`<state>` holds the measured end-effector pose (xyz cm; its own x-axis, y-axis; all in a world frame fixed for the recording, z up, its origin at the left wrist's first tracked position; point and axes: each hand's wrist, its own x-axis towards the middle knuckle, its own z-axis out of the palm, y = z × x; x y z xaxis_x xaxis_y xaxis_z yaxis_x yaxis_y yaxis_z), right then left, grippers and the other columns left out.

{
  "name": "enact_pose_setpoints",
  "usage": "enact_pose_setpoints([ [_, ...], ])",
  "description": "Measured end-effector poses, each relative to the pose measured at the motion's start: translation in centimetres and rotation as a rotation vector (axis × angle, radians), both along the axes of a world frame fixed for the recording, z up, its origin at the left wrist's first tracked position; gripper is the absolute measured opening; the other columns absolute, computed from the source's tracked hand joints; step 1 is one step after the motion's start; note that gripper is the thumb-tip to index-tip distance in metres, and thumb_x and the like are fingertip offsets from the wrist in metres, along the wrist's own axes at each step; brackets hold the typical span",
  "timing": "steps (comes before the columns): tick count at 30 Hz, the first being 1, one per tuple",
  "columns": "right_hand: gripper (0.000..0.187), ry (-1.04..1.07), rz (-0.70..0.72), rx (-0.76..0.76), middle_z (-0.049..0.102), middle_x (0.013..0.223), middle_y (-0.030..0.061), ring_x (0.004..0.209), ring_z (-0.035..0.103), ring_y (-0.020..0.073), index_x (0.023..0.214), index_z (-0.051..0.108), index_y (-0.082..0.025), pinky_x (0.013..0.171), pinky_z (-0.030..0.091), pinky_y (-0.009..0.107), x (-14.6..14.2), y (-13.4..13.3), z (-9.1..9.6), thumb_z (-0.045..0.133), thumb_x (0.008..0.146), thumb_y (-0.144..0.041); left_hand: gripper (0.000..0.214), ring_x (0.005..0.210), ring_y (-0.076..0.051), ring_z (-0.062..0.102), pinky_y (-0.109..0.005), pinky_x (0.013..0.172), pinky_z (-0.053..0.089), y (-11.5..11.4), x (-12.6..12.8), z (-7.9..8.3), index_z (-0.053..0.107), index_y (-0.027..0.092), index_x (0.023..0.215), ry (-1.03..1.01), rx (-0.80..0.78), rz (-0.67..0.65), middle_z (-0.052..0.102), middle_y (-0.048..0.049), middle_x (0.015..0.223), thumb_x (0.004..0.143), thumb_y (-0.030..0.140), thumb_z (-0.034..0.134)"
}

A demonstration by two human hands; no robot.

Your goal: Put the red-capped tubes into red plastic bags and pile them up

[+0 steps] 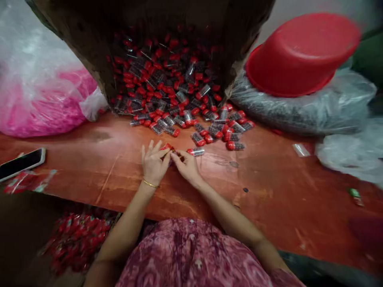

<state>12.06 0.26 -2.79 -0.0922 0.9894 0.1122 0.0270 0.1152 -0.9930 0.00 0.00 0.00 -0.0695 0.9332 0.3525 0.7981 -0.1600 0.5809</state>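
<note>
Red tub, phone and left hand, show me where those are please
Red tub [299, 65]: head view, on its side wall.
Phone [22, 164]: head view, on its dark screen.
Left hand [153, 165]: head view, on its back.

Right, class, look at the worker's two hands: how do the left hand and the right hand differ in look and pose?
Look: the left hand has a gold-coloured bangle at its wrist; no bangle shows on the right hand.
Pose: the left hand's outer fingers fan upward, while the right hand's stay tucked closer together.
Shared: both bring their fingertips together at a small red item, partly hidden.
</note>
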Motion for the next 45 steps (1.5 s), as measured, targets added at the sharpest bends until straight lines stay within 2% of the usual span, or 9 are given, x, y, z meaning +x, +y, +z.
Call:
enact_pose_setpoints([
  [6,0.032,-0.053,-0.168,-0.001,0.042,0.052,-0.0049,0.051,0.038,0.0094,0.058,0.044,-0.02,0.049,0.03,0.022,0.8,-0.6,-0.1,0.043,0.083,-0.041,0.044,0.085,-0.022,0.065,-0.034,0.075,0.051,-1.3,1.7,0.2,0.069,0.014,0.088,-0.774,-0.393,0.101,0.071,-0.012,0.093,0.07,0.053,0.061],
  [11,0.033,-0.084,-0.126,0.012,0.039,0.054,-0.0053,0.052,0.036,0.009,0.06,0.042,-0.02,0.051,0.029,0.022,1.1,-2.9,-1.2,0.043,0.086,-0.04,0.043,0.06,-0.011,0.059,-0.019,0.052,0.046,-3.0,2.8,0.4,0.069,0.013,0.075,-1.224,-0.608,0.11,0.069,-0.0038,0.07,0.051,0.047,0.077],
  [20,0.035,-0.13,0.02,0.005,0.046,0.058,-0.0027,0.055,0.044,0.0114,0.066,0.049,-0.02,0.052,0.037,0.022,2.6,-3.7,-0.7,0.038,0.09,-0.042,0.042,0.058,-0.01,0.06,-0.021,0.056,0.048,-3.4,2.9,0.3,0.067,0.013,0.065,-1.441,-0.685,0.208,0.068,-0.0014,0.065,0.039,0.041,0.083],
  [24,0.032,-0.638,-0.002,0.287,0.061,0.09,0.009,0.085,0.054,0.0209,0.096,0.059,-0.017,0.079,0.042,0.034,6.0,-0.5,0.2,0.032,0.093,-0.034,0.044,0.056,-0.009,0.059,-0.02,0.056,0.045,-2.7,2.5,0.5,0.067,0.013,0.068,-1.439,-0.655,0.243,0.069,-0.0015,0.066,0.038,0.042,0.084],
  [27,0.028,-1.077,-0.047,0.315,0.06,0.099,0.0161,0.091,0.05,0.0274,0.101,0.061,-0.013,0.082,0.04,0.042,8.2,2.0,0.2,0.044,0.088,-0.032,0.046,0.054,-0.009,0.059,-0.019,0.053,0.044,-2.2,2.4,0.9,0.066,0.012,0.065,-1.445,-0.663,0.234,0.068,-0.0013,0.062,0.036,0.044,0.084],
  [30,0.025,-1.213,-0.028,0.296,0.059,0.102,0.0171,0.092,0.048,0.0294,0.094,0.061,-0.013,0.081,0.04,0.044,9.2,2.5,-0.3,0.054,0.084,-0.035,0.047,0.054,-0.009,0.059,-0.019,0.051,0.043,-1.9,2.4,1.2,0.065,0.012,0.063,-1.446,-0.67,0.221,0.067,-0.0012,0.06,0.036,0.046,0.083],
  [33,0.022,-1.011,-0.05,0.232,0.06,0.091,0.0127,0.084,0.051,0.0256,0.085,0.059,-0.015,0.076,0.043,0.041,9.4,0.7,-1.1,0.056,0.082,-0.037,0.047,0.055,-0.009,0.06,-0.019,0.052,0.044,-1.9,2.4,1.1,0.065,0.013,0.064,-1.455,-0.688,0.213,0.067,-0.0008,0.061,0.036,0.046,0.083],
  [39,0.026,-0.147,-0.057,-0.102,0.058,0.078,0.0,0.056,0.051,0.0114,0.095,0.055,-0.021,0.049,0.046,0.024,8.4,-4.6,-0.4,0.056,0.08,-0.042,0.046,0.056,-0.01,0.06,-0.02,0.053,0.046,-2.1,2.9,1.0,0.064,0.014,0.062,-1.422,-0.732,0.187,0.068,-0.0007,0.062,0.037,0.047,0.083],
  [45,0.023,-0.036,0.005,-0.147,0.058,0.068,-0.0012,0.049,0.045,0.0082,0.086,0.063,-0.019,0.041,0.04,0.019,8.1,-5.6,1.6,0.062,0.076,-0.04,0.043,0.055,-0.01,0.056,-0.022,0.058,0.044,-2.3,3.7,0.5,0.065,0.012,0.057,-1.258,-0.685,0.07,0.065,-0.0017,0.056,0.046,0.051,0.079],
])
